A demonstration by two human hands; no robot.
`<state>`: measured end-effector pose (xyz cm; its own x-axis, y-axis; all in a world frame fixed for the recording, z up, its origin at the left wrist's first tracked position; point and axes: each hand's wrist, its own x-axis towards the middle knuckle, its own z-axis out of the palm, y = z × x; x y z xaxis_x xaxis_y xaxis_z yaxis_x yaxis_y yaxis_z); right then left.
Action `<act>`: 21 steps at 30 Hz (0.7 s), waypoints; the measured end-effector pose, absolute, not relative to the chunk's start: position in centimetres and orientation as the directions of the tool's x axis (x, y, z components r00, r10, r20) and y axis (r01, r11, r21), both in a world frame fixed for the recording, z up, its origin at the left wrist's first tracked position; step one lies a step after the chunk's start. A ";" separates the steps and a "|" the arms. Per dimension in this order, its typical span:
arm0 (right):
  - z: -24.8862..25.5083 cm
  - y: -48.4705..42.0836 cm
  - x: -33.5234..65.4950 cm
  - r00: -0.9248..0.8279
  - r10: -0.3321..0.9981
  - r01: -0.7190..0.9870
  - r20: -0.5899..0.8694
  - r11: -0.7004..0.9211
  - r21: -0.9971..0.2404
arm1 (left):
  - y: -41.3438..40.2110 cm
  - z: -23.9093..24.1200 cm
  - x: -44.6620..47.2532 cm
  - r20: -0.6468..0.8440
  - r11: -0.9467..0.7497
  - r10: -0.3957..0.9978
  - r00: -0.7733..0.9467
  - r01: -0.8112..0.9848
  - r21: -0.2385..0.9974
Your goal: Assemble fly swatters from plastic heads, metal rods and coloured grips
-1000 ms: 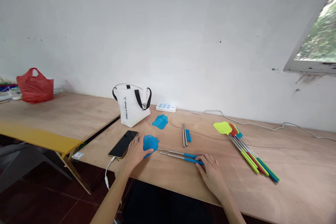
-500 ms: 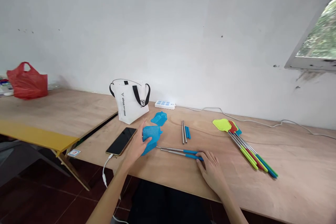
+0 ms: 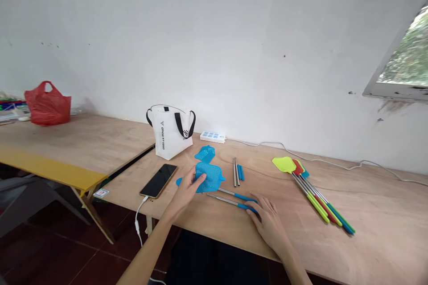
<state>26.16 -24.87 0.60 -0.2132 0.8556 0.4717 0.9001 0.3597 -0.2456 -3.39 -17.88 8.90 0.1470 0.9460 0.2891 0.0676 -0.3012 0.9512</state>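
Observation:
My left hand (image 3: 187, 190) pinches a blue mesh fly swatter head (image 3: 210, 177) between thumb and fingers, its narrow neck pointing right. Part of another blue piece (image 3: 179, 182) shows on the table behind that hand. A further blue swatter head (image 3: 205, 154) lies beyond. My right hand (image 3: 267, 220) has its thumb and fingers around the blue grip end of a metal swatter rod (image 3: 228, 200). A second blue-gripped rod (image 3: 239, 195) lies alongside, its end under the same hand's fingers. Both rods' thin metal tips point left, toward the held head.
Two metal tubes (image 3: 235, 173) and short blue grips (image 3: 241, 173) lie mid-table. Assembled swatters (image 3: 321, 200) are piled right. A phone (image 3: 158, 181) on a white cable, a white bag (image 3: 170, 136) and a power strip (image 3: 213, 136) stand left. A red bag (image 3: 48, 104) sits on the other table.
My left hand has picked up the upper blue swatter head and brought it right, nearer the rod tips. Under my right hand, the nearer rod has turned slightly. The view has shifted a little.

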 end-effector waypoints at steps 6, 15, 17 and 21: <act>0.3 -24.7 23.6 -0.237 0.795 0.930 0.558 0.351 -0.105 | -18.6 9.9 -2.9 0.208 -0.205 0.976 0.064 -0.056 0.977; 0.4 -23.6 20.9 -0.211 0.757 0.908 0.619 0.386 -0.163 | -18.8 10.2 -3.2 0.158 -0.149 0.984 0.086 -0.106 0.983; 0.5 -23.6 21.1 -0.189 0.762 0.888 0.619 0.401 -0.223 | -18.8 10.3 -3.5 0.152 -0.146 0.987 0.057 -0.099 0.984; 0.7 -23.6 21.5 -0.064 0.793 0.839 0.606 0.372 -0.398 | -18.8 10.4 -4.0 0.119 -0.122 0.992 -0.032 -0.113 0.986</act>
<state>21.50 -23.60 0.71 -0.0638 0.7929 0.6061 0.8386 0.3718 -0.3981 -4.05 -18.75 10.44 -0.0322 0.9924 0.1186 -0.1131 -0.1216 0.9861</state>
